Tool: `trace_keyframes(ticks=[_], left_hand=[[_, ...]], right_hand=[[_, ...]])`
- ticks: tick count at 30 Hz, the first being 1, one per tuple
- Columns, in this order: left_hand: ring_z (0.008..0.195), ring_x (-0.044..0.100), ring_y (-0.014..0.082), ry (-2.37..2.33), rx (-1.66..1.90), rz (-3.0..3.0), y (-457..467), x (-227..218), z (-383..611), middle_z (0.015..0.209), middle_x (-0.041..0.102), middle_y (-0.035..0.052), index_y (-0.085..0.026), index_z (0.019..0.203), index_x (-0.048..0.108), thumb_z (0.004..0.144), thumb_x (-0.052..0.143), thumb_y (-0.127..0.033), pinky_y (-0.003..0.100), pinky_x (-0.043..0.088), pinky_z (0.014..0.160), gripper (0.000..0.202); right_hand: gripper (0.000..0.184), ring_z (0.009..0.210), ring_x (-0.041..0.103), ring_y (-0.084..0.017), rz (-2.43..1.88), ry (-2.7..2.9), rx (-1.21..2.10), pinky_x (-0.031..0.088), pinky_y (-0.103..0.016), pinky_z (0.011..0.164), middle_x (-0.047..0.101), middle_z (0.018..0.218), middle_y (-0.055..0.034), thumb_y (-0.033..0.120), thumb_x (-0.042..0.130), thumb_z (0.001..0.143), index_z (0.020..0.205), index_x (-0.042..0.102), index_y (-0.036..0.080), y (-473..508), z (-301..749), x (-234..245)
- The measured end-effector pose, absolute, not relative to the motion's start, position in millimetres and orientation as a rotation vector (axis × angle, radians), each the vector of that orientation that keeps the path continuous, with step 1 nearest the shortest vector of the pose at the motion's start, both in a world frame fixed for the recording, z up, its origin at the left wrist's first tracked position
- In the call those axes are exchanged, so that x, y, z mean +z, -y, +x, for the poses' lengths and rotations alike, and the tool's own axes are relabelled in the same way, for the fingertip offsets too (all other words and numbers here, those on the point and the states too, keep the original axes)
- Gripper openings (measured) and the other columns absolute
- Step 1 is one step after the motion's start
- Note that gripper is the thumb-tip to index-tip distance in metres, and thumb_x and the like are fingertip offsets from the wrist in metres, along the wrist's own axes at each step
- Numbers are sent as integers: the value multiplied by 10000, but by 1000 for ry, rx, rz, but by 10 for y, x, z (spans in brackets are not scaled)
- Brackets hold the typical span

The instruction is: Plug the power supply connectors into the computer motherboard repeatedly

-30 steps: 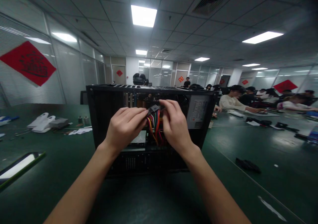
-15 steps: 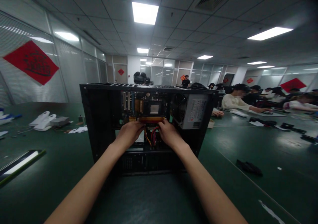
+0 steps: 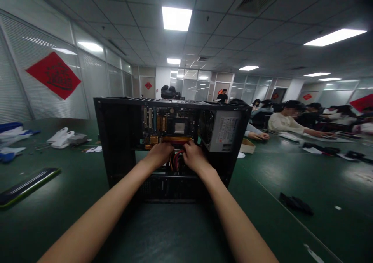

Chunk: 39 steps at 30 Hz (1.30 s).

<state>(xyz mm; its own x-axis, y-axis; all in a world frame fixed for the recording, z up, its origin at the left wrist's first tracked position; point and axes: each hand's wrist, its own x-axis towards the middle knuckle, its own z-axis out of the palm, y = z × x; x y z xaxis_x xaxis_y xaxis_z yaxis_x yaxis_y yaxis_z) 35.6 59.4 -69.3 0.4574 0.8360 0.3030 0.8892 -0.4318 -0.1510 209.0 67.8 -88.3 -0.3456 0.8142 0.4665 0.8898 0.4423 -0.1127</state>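
Note:
An open black computer case [image 3: 116, 158] lies before me with its inside facing me. Within it a motherboard [image 3: 186, 117] carries a square processor socket area [image 3: 179, 128]. Along the board's lower edge runs a red and gold memory strip [image 3: 177, 140]; whether it is a module or its slot I cannot tell. My left hand [image 3: 159, 154] is closed at the strip's left end, fingertips partly hidden. At the right end my right hand [image 3: 195, 156] pinches it, fingers bent. Red and yellow power cables [image 3: 176, 160] hang between my hands.
A power supply [image 3: 225, 133] with a fan sits at the case's upper right. On the green table [image 3: 262, 224] lie a green-edged dark panel [image 3: 29, 185], white plastic bags [image 3: 60, 138], a small box [image 3: 247, 146] and a black cloth-like item [image 3: 295, 203]. Several people sit farther right.
My view has swung slightly left, so the room has shifted right. My left hand has moved a little right along the strip, closer to my right hand; both stay inside the case.

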Motion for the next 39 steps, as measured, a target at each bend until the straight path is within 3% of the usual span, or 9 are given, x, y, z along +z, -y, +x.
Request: trace_keyframes(ticks=[5,15,39], left_hand=[[990,682,263,1495,-262,-2430,-573,-708,326,1054,712,128,-193,1079,714,927,486,-179,338,531,797,275],[961,689,300,1488,-196,-2371,-593,-717,361,1037,706,149,-166,1052,716,947,442,-198,372,538,762,295],[1017,673,275,1566,-283,-2357,-580,-737,348,1081,714,121,-198,1140,697,946,479,-213,360,518,830,292]], right_hand=[[189,1035,612,-219,-1445,2259,-197,461,-289,870,586,1151,-132,143,502,879,1018,631,144,-656,2082,-875],[180,956,642,-225,-1447,2311,-260,466,-287,754,627,1092,-109,215,533,870,981,662,157,-643,2096,-915],[184,940,655,-238,-1447,2316,-269,477,-300,737,646,1065,-102,261,556,865,968,670,160,-663,2082,-915]])
